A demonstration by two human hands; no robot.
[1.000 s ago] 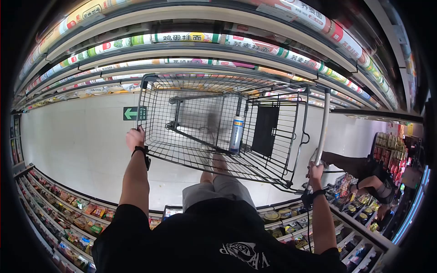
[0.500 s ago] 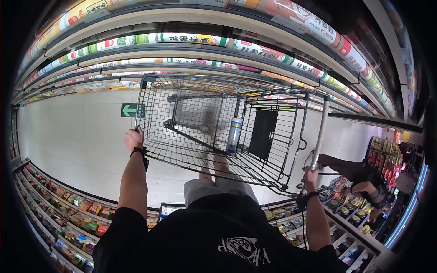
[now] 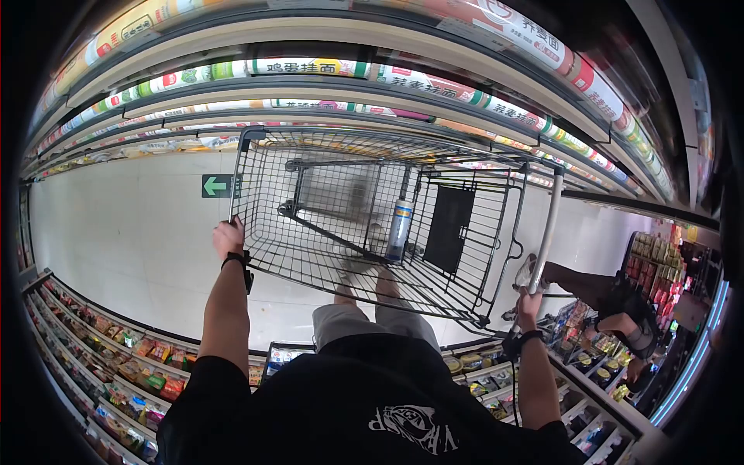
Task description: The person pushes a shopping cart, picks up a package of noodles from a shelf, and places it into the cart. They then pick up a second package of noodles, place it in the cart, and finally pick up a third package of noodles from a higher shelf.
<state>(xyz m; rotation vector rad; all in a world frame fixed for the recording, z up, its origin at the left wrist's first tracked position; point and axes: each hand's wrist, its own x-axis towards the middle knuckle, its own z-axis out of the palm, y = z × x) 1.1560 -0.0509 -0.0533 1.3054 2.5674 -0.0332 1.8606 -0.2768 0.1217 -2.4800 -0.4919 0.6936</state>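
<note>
A wire shopping cart (image 3: 341, 288) stands across in front of me, between my body and the shelves. My left hand (image 3: 229, 238) is closed around the rim at its left end. At the other end, my right hand (image 3: 529, 307) grips the lower part of the pale handle bar (image 3: 549, 232). Inside the basket, a clear cylindrical package (image 3: 398, 231) with a white, yellow and blue top leans near the black child-seat panel (image 3: 449, 229).
Shelves of packaged noodles (image 3: 310, 68) run along the far side. Low shelves of small packets (image 3: 147, 376) line my side. A green arrow sign (image 3: 216, 186) marks the pale floor (image 3: 116, 232). Another person (image 3: 620, 310) bends by the shelves at right.
The noodle shelves and the floor arrow have shifted slightly left in view, while the cart stays nearly in place before me. Both hands keep their hold.
</note>
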